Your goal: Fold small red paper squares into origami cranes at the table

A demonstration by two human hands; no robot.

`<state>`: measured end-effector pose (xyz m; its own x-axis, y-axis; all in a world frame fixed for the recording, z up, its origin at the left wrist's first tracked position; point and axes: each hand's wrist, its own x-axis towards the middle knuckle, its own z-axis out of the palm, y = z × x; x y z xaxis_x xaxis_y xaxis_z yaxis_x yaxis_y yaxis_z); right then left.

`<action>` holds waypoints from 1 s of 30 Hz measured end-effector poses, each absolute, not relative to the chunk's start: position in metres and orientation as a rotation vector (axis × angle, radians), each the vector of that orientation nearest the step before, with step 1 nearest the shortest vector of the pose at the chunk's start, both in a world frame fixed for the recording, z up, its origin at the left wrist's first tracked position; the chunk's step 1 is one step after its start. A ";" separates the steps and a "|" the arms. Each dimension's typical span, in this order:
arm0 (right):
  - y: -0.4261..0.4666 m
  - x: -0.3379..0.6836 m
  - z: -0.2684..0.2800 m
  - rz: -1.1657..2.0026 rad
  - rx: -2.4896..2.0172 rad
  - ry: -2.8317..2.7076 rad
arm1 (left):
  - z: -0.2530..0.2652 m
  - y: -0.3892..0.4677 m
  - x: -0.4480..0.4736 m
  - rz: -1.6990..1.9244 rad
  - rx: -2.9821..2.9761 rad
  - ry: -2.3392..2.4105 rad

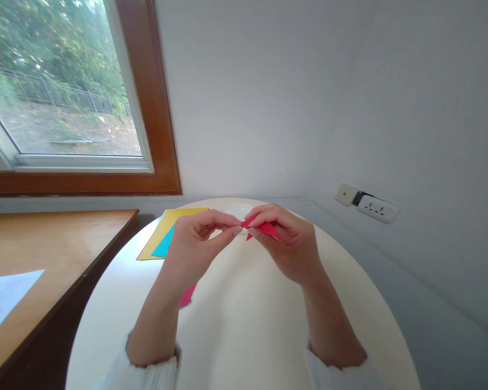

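Note:
A small piece of folded red paper (269, 229) is held up above the far half of the round table, between both hands. My left hand (201, 238) pinches its left tip between thumb and forefinger. Closed around the body of the paper is my right hand (290, 241), its thumb below and fingers above. Two pointed corners of the paper stick out under the right fingers; the rest of its shape is hidden by them. Behind my left hand lie sheets of yellow paper (158, 238) and blue paper (162, 247), partly covered by the hand.
The round cream table (244, 336) stands against the wall. Another piece of red paper (188, 295) lies beside my left wrist. On the left, a wooden desk (65, 233) holds a white sheet (12, 292). A whitish round object (236, 208) sits behind the hands.

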<state>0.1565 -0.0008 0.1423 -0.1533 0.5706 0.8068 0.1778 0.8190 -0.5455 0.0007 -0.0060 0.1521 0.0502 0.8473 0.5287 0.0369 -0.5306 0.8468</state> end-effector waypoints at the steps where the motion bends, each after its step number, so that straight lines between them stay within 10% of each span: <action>1: -0.001 0.157 0.142 0.374 -0.593 -1.722 | 0.152 -0.006 0.001 1.551 1.658 0.910; 30: -0.002 0.163 0.144 0.358 -0.599 -1.759 | 0.153 -0.010 -0.001 1.422 1.641 1.024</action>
<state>0.1627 -0.0025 0.1438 -0.1842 0.5665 0.8032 0.2079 0.8212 -0.5315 -0.0007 -0.0100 0.1534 0.0739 0.9064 0.4159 0.1064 -0.4218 0.9004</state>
